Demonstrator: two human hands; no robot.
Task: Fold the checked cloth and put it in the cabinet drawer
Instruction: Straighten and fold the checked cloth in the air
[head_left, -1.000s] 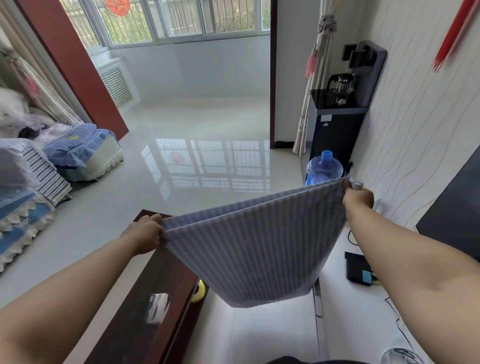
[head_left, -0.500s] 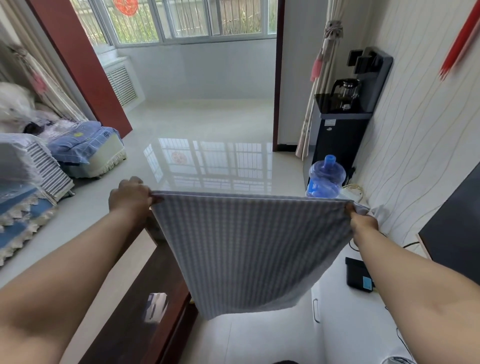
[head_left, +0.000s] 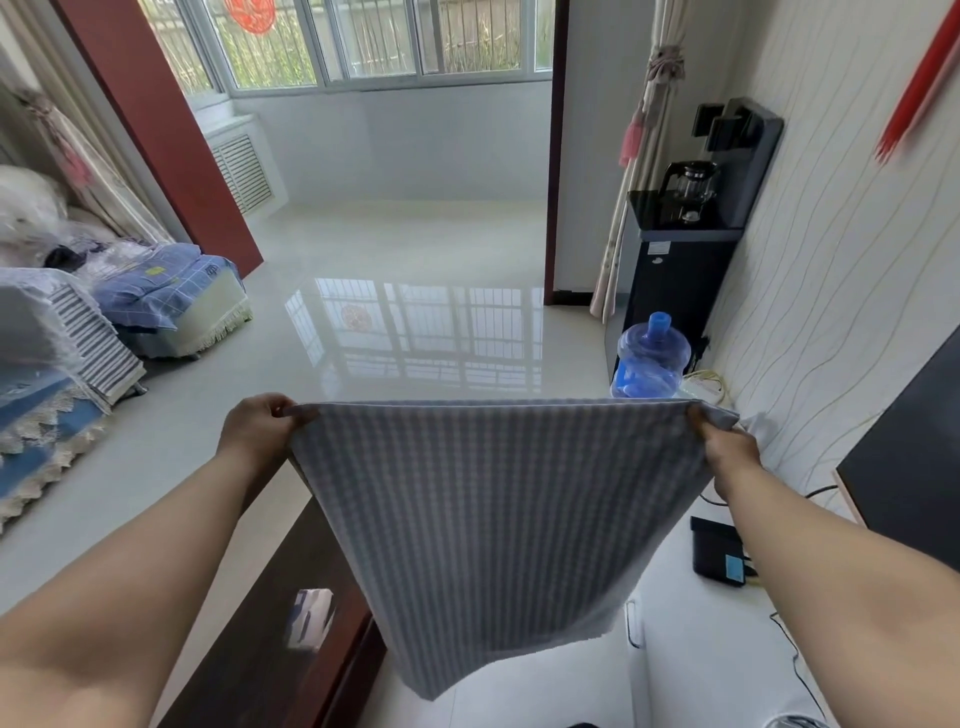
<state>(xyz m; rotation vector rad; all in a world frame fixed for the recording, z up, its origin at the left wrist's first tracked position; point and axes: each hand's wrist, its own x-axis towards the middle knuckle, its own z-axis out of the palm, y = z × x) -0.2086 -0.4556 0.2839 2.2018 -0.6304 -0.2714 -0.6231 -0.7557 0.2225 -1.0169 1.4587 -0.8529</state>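
I hold the checked cloth (head_left: 488, 525) stretched out in front of me, its top edge level and taut between my two hands, the rest hanging free down to a loose corner at about 6 o'clock. My left hand (head_left: 257, 431), at 9 o'clock from the cloth's middle, pinches the left top corner with the fingers curled over the edge; my right hand (head_left: 727, 452), at 3 o'clock, pinches the right top corner the same way, thumb and fingers pressed together on the fabric. The cloth hangs in the air, touching nothing, above the gap between the dark wooden table (head_left: 270, 613) at 7 o'clock and the white cabinet top (head_left: 691, 649) at 4 o'clock. By my reading this is the folding step, with the cloth spread and squared for a fold. The next move, I judge, calls for bringing the two corners together evenly so the edges meet, without letting either pinch slip. I cannot see the cabinet drawer here; a slim handle (head_left: 629, 623) shows on the cabinet front below the cloth.
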